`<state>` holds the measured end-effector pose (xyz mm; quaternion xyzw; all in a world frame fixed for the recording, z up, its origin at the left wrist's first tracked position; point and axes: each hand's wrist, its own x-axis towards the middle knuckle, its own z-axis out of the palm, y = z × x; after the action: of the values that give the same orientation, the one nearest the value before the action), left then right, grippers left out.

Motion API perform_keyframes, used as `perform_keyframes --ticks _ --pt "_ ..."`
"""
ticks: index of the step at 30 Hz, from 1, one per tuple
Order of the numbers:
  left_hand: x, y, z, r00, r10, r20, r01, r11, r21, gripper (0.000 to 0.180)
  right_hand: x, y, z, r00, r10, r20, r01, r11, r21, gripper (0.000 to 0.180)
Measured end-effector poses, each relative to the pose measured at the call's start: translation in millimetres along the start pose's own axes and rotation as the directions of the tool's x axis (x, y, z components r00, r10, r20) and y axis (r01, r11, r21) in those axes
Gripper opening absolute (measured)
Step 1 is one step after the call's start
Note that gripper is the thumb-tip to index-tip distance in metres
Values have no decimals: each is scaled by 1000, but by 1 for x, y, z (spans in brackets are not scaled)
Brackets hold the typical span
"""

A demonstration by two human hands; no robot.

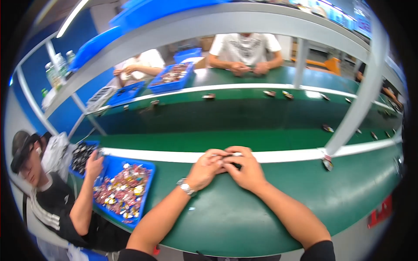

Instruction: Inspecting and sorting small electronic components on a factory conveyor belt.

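My left hand [206,168], with a metal watch on its wrist, and my right hand [246,170] meet above the green worktop [217,217], just in front of a white rail [170,156]. Both sets of fingers are closed around a small dark piece [236,165]. A bit of it shows between the fingertips, but most is covered and its kind cannot be made out. Left of my forearm stands a blue tray [150,185] heaped with small pink, silver and yellow parts.
Beyond the rail runs a green conveyor belt [209,117] carrying several small parts. A slanting white post [358,95] rises at right; a shelf beam [244,15] crosses overhead. One co-worker [56,195] sits at left beside a tray of black parts [81,158]; others work across the belt.
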<state>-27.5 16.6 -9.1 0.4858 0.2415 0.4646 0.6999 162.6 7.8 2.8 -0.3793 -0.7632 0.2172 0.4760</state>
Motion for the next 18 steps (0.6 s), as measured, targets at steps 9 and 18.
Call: perform_keyframes --ticks 9,18 --pt "8 -14 -2 998 -43 54 47 995 -84 30 -2 -6 -5 999 50 -17 -51 997 -54 14" --pt "11 -12 7 997 1 72 0 1000 -3 26 -2 -9 -4 998 14 -64 -18 998 -58 19"
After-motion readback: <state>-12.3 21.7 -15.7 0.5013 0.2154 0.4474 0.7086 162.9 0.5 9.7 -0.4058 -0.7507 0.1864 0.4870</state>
